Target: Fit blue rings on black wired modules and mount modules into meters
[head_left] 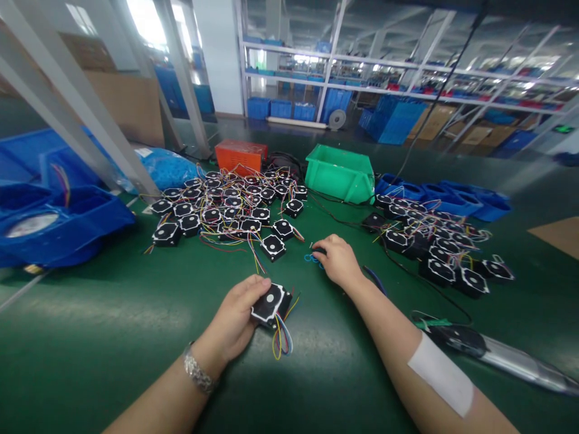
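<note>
My left hand (237,316) is closed around a flat, square black motor-like unit (270,303) with a white outline and a round silvery centre. Its coloured wires hang down in a loop. Farther forward, my right hand (337,259) reaches down to the green table with thumb and fingers pinched together; a dark bit shows at the fingertips, too small to name. Several thin blue rings (308,258) lie right beside those fingers, partly hidden by them. Ahead of both hands, more of the same black units (273,247) with wires lie in a large group.
A second group of units (441,271) lies at right. Behind stand an orange box (241,157) and a green bin (340,175). Blue bins (67,229) are at left. A silver and black power screwdriver (511,355) lies at right near my forearm; a black cable (425,283) crosses the table.
</note>
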A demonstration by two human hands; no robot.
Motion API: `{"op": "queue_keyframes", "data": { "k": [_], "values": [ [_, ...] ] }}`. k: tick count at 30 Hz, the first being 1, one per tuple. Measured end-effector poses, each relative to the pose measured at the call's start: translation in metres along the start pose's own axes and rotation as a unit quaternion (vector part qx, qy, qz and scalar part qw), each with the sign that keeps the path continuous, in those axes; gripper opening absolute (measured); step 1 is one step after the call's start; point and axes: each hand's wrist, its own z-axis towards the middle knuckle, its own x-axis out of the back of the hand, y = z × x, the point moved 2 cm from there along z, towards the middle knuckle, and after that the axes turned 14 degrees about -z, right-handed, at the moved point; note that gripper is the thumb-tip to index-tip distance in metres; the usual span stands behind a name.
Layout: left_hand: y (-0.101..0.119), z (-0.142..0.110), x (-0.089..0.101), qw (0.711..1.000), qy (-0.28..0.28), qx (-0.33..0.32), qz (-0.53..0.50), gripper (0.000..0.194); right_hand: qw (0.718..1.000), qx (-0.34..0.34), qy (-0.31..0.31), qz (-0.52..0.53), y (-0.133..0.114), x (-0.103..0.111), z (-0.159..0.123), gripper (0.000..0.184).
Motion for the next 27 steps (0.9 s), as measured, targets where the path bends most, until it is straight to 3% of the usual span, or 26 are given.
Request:
{"op": "queue_keyframes", "data": {
  "k": [6, 19, 27],
  "values": [
    [0.001, -0.003, -0.003, 0.998, -0.036, 0.045, 0.026, 0.016, 0.996, -0.014, -0.074, -0.049, -0.008, 0.002, -0.001, 0.013],
    [0.0, -0.002, -0.003, 0.996, -0.065, 0.051, 0.039, 0.017, 0.992, 0.009, -0.109, -0.061, -0.006, 0.003, -0.006, 0.012],
    [0.0, -0.001, -0.001, 0.997, -0.051, 0.045, 0.035, 0.015, 0.998, 0.021, -0.065, -0.009, -0.008, 0.016, -0.014, 0.007]
  ]
}}
